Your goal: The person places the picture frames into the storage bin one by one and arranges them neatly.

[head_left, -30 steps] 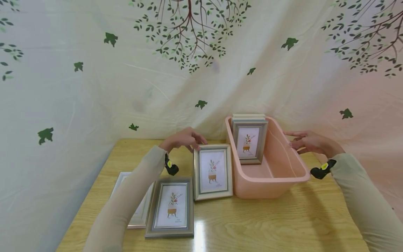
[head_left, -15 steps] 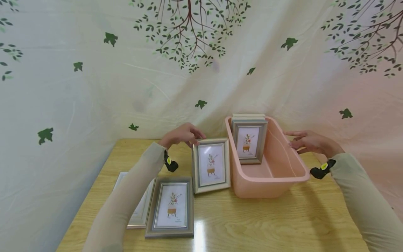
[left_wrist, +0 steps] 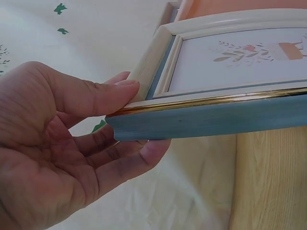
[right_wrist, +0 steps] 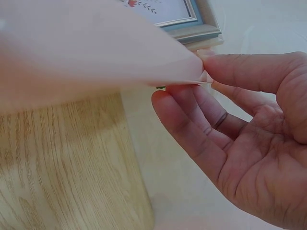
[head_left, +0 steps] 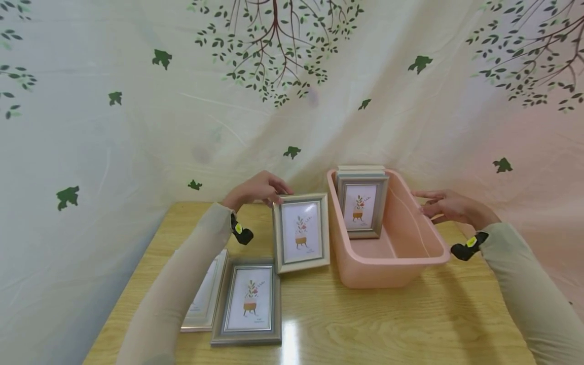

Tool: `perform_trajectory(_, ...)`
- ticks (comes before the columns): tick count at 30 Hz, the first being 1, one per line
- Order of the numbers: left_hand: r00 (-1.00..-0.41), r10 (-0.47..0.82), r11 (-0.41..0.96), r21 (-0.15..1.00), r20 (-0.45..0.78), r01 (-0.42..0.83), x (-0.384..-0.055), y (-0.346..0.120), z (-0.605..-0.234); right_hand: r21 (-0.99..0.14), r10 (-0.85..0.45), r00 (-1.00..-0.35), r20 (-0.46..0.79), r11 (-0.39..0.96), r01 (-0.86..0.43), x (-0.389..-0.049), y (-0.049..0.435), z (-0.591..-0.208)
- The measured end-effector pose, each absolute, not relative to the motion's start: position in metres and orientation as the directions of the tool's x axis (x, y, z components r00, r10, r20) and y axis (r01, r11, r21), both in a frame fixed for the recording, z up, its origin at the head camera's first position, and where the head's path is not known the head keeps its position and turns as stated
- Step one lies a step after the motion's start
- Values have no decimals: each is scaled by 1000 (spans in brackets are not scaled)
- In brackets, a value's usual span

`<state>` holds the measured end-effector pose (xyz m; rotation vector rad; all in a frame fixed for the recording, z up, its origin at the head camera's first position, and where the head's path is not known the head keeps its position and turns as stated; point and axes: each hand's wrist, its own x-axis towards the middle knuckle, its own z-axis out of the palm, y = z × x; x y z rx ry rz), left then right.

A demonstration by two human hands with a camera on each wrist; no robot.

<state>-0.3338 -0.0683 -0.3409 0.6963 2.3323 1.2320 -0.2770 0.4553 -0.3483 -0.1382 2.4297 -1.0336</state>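
The cream frame (head_left: 301,232) had a gold line and slate-blue sides; its print (head_left: 302,230) showed green leaves, a reddish bloom and an orange-brown pot on white. The bin (head_left: 392,275) was plain salmon pink. The nearest frame (head_left: 248,300) and the bin's foremost frame (head_left: 362,209) were silver-grey. The bench (head_left: 365,324) was yellow-tan with wood grain. The pale backdrop (head_left: 137,147) bore brown branches, dark green leaves and green bird shapes. The sleeves (head_left: 175,289) were pale beige-grey.

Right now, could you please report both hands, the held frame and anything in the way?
Left hand pinches cream frame by corner; right hand grips bin by rim. Frame outside bin; side wall possibly in the way.
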Motion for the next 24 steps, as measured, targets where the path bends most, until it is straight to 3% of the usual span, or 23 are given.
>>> perform_trajectory(12,-818,570,514,808,-71,288,-329,-81,-320,-701,-275,-874,-401,706,100,-276,457,-349)
perform_trajectory(24,-847,531,434,852,20,292,-326,-93,-292,-688,-286,-875,-389,723,69,-277,456,-349)
